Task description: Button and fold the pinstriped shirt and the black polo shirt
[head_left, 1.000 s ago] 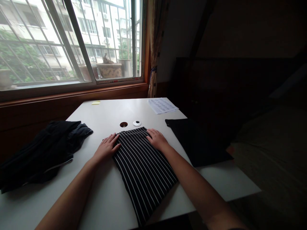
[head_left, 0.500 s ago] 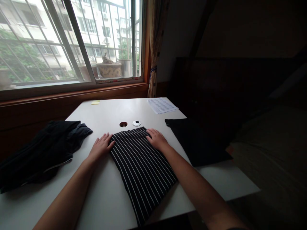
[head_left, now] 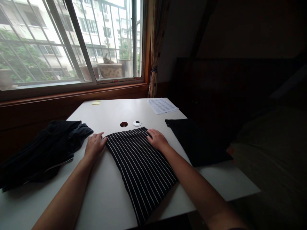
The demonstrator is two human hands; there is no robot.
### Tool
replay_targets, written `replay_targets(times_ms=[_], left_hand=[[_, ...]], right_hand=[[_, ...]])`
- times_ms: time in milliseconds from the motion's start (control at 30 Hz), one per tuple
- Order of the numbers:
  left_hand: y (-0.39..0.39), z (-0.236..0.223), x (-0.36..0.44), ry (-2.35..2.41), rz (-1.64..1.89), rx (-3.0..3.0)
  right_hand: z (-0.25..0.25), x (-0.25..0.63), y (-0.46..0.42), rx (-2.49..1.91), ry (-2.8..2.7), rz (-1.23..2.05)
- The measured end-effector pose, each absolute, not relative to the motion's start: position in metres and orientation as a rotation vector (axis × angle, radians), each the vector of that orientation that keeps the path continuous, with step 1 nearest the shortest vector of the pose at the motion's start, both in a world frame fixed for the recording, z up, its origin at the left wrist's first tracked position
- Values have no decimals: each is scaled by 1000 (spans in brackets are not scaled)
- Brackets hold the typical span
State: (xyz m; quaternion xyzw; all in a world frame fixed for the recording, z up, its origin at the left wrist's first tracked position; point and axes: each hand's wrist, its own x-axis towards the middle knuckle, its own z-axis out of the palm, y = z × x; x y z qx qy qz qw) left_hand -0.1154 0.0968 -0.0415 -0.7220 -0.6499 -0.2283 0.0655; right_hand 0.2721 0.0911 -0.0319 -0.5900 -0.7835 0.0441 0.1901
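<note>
A black garment with white stripes [head_left: 141, 172] lies flat and folded on the white table in front of me, its near end reaching the table's edge. At its far left corner, my left hand [head_left: 94, 147] has thumb and fingers closed on the fabric's edge. My right hand [head_left: 157, 139] rests on the far right corner, fingers stretched out over the cloth. The forearm behind it crosses the garment's right side and hides part of it.
Dark clothes [head_left: 40, 153] lie in a loose heap at the left. Folded black cloth [head_left: 199, 140] sits at the right edge of the white table [head_left: 105, 198]. Printed sheets [head_left: 163, 105], a yellow note [head_left: 96, 102], a cable hole [head_left: 123, 124] and its round cover [head_left: 137, 123] are farther back.
My left hand has shifted left, and the garment's far left corner has been pulled out that way with it. My right hand has stayed in place.
</note>
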Motion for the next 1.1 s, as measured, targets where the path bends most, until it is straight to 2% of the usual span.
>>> replay_targets(times_ms=[233, 500, 867, 1000, 1100], left_hand=[[83, -24, -98, -2169, -647, -2152], [82, -23, -93, -2102, -684, -2217], [85, -26, -94, -2075, -967, -2344], [83, -19, -90, -2207, -1052, -2300], [81, -12, -86, -2405, -1108, -2268]], right_hand=[[-31, 271, 91, -1656, -2200, 120], [-32, 271, 90, -1657, -2196, 96], [-11, 273, 67, -1850, -2199, -25], [2, 297, 37, -1949, -2204, 48], [11, 320, 8, -2010, -2223, 231]])
